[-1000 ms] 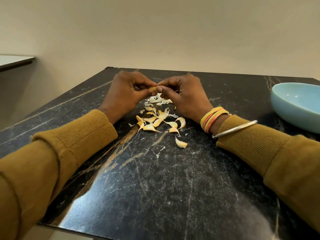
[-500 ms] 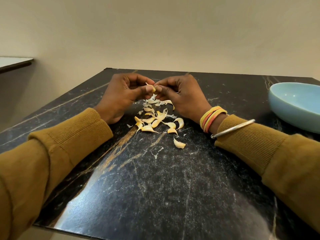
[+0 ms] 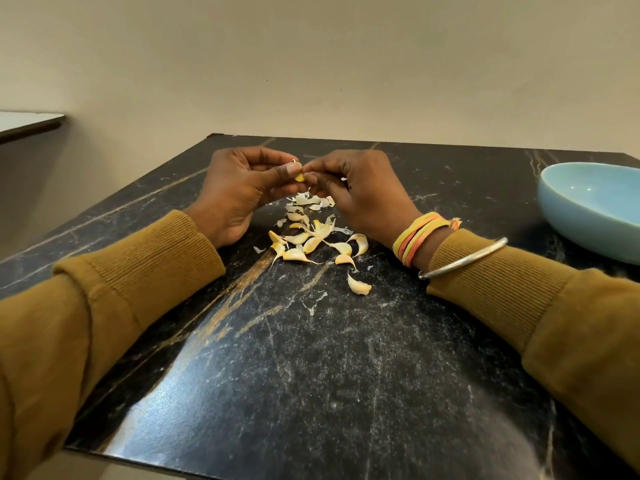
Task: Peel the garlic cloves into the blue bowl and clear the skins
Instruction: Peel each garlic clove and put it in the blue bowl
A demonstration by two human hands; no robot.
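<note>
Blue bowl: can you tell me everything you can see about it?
The blue bowl is pale sky blue, smooth and shiny, like glazed ceramic. It is wide, shallow and round-sided, with little glints of light inside. It sits upright on the black marble-look table, far to the right, and the picture's edge cuts part of it off. The part of its inside that shows holds nothing. Only the table touches it; the left hand and right hand are both away from it.
</note>
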